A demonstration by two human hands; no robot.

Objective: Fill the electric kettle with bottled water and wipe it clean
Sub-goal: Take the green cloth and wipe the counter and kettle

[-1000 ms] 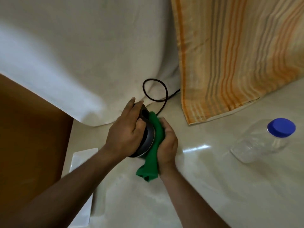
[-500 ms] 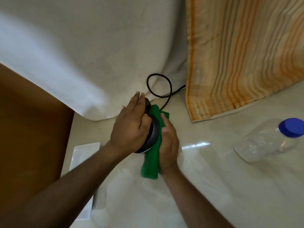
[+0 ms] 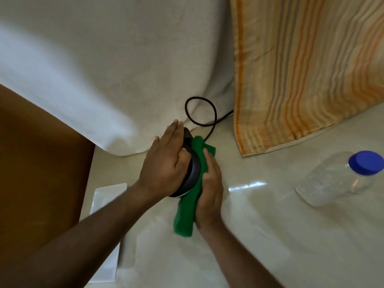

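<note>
The dark electric kettle (image 3: 194,173) stands on the pale counter, seen from above and mostly covered by my left hand (image 3: 166,165), which lies flat over its lid and grips it. My right hand (image 3: 209,188) presses a green cloth (image 3: 188,206) against the kettle's right side; the cloth hangs down to the counter. A black cord (image 3: 208,119) loops away behind the kettle. The clear plastic water bottle (image 3: 340,179) with a blue cap (image 3: 366,162) stands apart at the right, capped.
A white towel (image 3: 116,65) and an orange striped towel (image 3: 301,65) hang down behind the kettle. A white rectangular tray (image 3: 108,196) lies at the counter's left edge, next to a brown wooden surface (image 3: 37,163).
My right hand has slid the green cloth along the kettle's side, with more cloth now trailing below the hand. My left hand stays on the lid. The view has shifted slightly.
</note>
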